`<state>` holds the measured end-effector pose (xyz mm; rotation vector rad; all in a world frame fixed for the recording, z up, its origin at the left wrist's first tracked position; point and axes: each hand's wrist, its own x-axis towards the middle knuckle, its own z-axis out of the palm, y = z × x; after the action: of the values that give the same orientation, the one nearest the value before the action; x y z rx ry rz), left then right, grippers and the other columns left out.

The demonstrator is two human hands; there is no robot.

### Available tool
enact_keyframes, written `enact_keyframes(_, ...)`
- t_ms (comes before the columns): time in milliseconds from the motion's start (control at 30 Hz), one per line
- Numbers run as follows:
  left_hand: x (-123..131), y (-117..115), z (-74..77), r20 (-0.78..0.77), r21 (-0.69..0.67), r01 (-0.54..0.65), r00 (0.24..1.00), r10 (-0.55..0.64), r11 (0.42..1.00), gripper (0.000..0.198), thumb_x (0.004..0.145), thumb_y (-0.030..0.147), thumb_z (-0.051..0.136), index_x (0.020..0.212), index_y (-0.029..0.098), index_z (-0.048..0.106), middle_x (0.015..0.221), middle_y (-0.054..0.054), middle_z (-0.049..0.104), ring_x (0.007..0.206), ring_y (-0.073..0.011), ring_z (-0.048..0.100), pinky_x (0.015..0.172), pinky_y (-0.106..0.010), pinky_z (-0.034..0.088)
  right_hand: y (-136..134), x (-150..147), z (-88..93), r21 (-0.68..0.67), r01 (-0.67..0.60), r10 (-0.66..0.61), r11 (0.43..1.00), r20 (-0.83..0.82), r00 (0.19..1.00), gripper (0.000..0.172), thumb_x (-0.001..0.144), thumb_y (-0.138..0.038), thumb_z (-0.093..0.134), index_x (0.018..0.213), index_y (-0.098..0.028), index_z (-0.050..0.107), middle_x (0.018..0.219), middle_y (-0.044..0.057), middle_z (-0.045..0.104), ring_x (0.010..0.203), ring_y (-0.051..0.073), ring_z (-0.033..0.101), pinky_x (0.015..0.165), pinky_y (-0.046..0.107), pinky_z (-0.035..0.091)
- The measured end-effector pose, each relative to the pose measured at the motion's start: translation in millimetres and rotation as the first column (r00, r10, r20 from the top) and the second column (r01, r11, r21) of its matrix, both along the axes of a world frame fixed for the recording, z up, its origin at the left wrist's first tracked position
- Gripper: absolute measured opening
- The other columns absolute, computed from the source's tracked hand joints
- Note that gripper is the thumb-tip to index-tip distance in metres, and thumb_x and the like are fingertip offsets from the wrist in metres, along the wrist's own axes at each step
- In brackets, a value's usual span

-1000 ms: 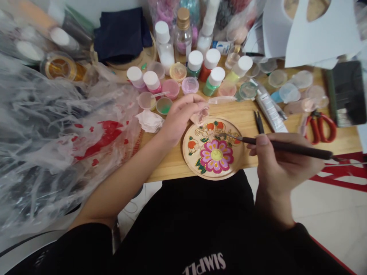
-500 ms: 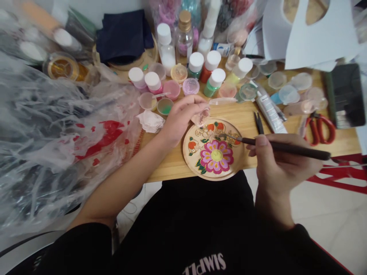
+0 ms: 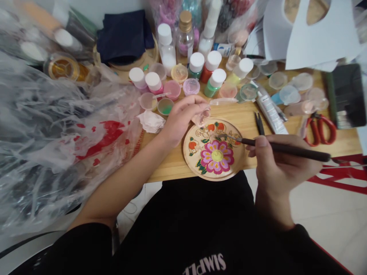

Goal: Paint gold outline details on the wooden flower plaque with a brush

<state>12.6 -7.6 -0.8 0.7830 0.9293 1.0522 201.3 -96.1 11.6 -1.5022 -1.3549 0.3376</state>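
Observation:
A round wooden plaque (image 3: pixel 189 166) lies near the table's front edge, bearing a pink flower with a yellow centre, orange fruits and green leaves inside gold outlines. My right hand (image 3: pixel 282 162) grips a dark-handled spatula (image 3: pixel 295 149) like a pen. Its thin metal tip is over the upper right of the design; whether it touches cannot be told. Above the plaque's upper left edge, my left hand (image 3: pixel 183 116) is closed on a small translucent plastic cup (image 3: pixel 202 117), tilted, with pale pinkish content. Beside that wrist lies a crumpled white tissue (image 3: pixel 151 121).
Small paint cups (image 3: pixel 191 87) and white-capped bottles (image 3: pixel 217 78) crowd behind the plaque. To the right are black tweezers (image 3: pixel 259 123), a metal tube (image 3: pixel 271 109), red-handled pliers (image 3: pixel 317 130) and a phone (image 3: pixel 348 93). Clear plastic bags (image 3: pixel 71 152) fill the left side.

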Motion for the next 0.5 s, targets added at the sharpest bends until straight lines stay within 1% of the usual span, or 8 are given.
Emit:
enact_keyframes(233, -0.3, -0.1, -0.3, 0.014, 0.005, 0.011, 1.0, -0.011, 1.0, 0.013, 0.083, 0.013, 0.056, 0.071, 0.017, 0.057, 0.065, 0.004, 0.061, 0.057, -0.0051, 0.057, 0.057, -0.019, 0.044, -0.7, -0.3, -0.5, -0.014, -0.002, 0.002, 1.0, 0.003, 1.0, 0.006, 0.078, -0.021, 0.075, 0.076, -0.019, 0.07, 0.067, -0.002, 0.067, 0.05, 0.009, 0.06, 0.046, 0.023, 0.047)
enact_keyframes(500, -1.0, 0.8, -1.9, 0.013, 0.014, 0.024, 1.0, -0.025, 1.0, 0.013, 0.084, 0.013, 0.056, 0.072, 0.017, 0.055, 0.066, 0.005, 0.06, 0.058, -0.0045, 0.058, 0.057, -0.018, 0.044, -0.2, 0.2, 0.8, -0.028, 0.031, -0.031, 0.999, 0.014, 0.999, 0.009, 0.079, -0.024, 0.074, 0.074, -0.02, 0.068, 0.066, -0.002, 0.067, 0.053, 0.012, 0.063, 0.048, 0.027, 0.048)
